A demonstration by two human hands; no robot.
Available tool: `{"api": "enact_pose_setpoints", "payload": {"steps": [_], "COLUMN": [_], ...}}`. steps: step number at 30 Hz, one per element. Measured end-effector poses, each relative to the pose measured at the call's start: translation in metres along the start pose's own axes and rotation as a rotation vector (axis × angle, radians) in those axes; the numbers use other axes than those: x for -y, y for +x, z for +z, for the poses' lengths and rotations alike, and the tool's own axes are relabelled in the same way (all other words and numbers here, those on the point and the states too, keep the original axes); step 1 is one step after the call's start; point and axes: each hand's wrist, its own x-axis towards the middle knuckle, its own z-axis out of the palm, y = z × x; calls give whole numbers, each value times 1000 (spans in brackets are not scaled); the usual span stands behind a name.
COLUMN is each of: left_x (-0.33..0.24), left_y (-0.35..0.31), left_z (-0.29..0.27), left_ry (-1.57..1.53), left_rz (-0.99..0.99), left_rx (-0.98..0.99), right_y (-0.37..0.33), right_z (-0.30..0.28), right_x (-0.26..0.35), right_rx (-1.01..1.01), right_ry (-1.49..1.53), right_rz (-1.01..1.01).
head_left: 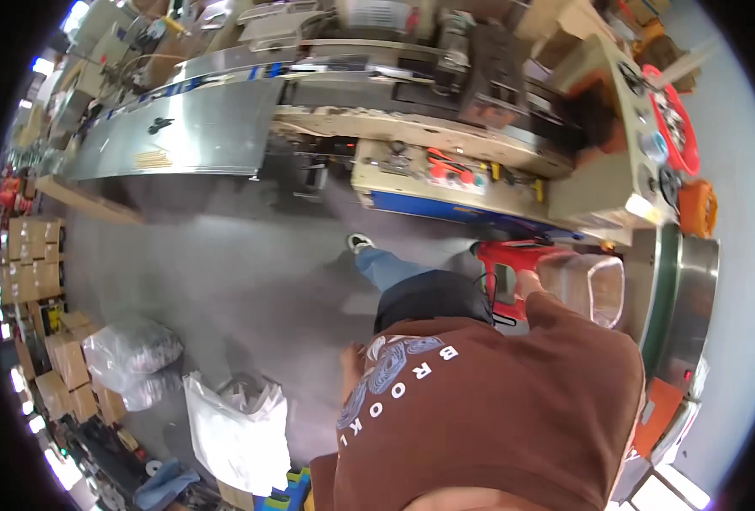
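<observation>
My right hand point(527, 283) reaches out to the right side of my body and is closed on a red plastic thing point(514, 254). It has a loop-shaped frame and a dark tip at its left end; its exact kind I cannot make out. A thin black cord hangs beside it near my waist. Just right of the hand is a brown carton-like container lined with clear plastic point(595, 285). My left hand point(352, 366) hangs low by my left side, away from any object. My torso partly hides it, and its fingers do not show clearly.
Ahead runs a long machine bench point(412, 119) with a metal sheet top point(198, 119) at left. Hand tools lie on a cream tray point(412, 170). A red basket point(674, 119) of small parts stands at right. White bags point(237, 434) and cartons point(32, 264) sit at left.
</observation>
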Motion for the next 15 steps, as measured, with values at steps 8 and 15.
{"api": "enact_pose_setpoints", "payload": {"steps": [8,15], "left_x": [-166,-270], "left_y": [106,218], "left_z": [-130,-215], "left_ry": [102,-293], "left_rz": [67,-7], "left_rx": [51,-111], "right_y": [-204,-356], "right_z": [6,-3], "right_x": [512,738], "right_rx": [378,167], "right_ry": [-35,-21], "right_rz": [-1088,-1362]}}
